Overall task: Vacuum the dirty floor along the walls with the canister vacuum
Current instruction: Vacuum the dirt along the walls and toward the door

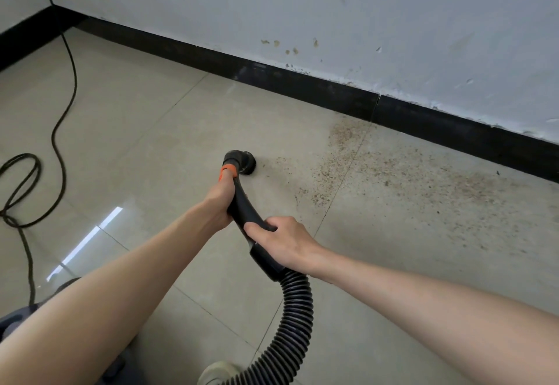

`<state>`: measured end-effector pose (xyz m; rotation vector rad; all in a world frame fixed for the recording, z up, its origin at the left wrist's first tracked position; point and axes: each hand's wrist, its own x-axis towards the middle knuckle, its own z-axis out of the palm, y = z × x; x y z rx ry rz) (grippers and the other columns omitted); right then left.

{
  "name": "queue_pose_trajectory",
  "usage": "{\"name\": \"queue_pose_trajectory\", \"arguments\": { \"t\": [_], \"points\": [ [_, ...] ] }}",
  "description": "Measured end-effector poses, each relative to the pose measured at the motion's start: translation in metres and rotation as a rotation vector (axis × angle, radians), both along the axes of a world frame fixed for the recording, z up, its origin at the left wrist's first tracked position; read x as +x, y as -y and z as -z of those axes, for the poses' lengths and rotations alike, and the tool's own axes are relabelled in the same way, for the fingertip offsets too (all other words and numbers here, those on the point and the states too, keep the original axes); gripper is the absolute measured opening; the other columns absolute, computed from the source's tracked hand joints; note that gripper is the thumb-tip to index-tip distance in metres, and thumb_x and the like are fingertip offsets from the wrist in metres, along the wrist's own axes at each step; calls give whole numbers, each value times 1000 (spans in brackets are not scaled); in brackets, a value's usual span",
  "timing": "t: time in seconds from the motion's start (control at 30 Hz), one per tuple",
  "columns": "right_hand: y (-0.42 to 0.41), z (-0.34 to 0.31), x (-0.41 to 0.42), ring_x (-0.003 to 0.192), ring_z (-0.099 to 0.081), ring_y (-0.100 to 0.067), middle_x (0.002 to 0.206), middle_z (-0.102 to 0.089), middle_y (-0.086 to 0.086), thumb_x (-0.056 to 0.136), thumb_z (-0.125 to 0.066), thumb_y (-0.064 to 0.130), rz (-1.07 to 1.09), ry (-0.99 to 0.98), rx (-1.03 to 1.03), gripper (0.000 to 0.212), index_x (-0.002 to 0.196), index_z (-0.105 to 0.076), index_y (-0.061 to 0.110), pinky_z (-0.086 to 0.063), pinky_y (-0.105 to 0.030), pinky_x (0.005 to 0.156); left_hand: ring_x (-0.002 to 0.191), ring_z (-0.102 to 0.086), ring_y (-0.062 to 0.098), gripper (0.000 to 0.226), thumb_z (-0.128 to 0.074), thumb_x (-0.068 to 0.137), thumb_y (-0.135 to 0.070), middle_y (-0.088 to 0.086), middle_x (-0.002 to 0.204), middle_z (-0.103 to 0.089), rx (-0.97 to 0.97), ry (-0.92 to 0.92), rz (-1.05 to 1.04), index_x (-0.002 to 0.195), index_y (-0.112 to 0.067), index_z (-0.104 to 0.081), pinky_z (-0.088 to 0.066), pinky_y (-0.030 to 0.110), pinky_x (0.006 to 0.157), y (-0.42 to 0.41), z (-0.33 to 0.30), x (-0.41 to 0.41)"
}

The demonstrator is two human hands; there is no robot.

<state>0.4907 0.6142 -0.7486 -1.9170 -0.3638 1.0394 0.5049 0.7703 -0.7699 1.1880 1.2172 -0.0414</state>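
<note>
1. Left hand wraps its grip round the black wand just below the orange collar, fingers curled round the tube from the left side.
2. Right hand grasps the same wand lower down, near where the rigid part meets the ribbed hose; thumb lies along the top, fingers curl under.
3. Both forearms are bare & reach fwd from the bottom corners of view.
4. Nozzle, a small round black head w/ an elbow bend, sits on the floor at the wand's far end, just left of the dirt patch.
5. Dirt: brownish specks & grit spread over the tiles to the right of the nozzle, thickest near the skirting and thinning toward the nearer tiles. A few specks lie close to the nozzle's right edge.
6. Hose bends down from the right hand, then curves left toward the bottom edge, passing over a pale shoe.
7. Canister body: only a grey part shows at lower left, mostly hidden behind the left arm.
8. Black power cord snakes over the tiles at left, loops once, and runs up the room corner.
9. Wall is pale w/ chipped, stained paint above the black skirting. Tiles left of the nozzle look glossy, w/ a bright window reflection.
</note>
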Motion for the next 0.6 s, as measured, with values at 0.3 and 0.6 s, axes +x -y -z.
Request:
{"name": "queue_pose_trajectory", "arguments": {
  "t": [0.3,0.6],
  "points": [
    [-6,-8,-1,63,-52,-21,68,-52,-1,85,-59,49,-99,-66,-3,41,63,-44,18,-49,-35,64,69,-49,19,40,-46,93,-45,6,82,-49,42,-2,-92,110,-9,-44,-42,32,62,-7,-1,-21],
    [16,-12,-16,64,-58,-20,72,-59,1,82,-51,58,4,44,-82,41,71,-50,18,-54,-33,66,58,-48,20,42,-47,91,-48,9,70,-50,-30,-6,28,97,-7,-47,-40,30,54,19,-6,-12]
  ]
}}
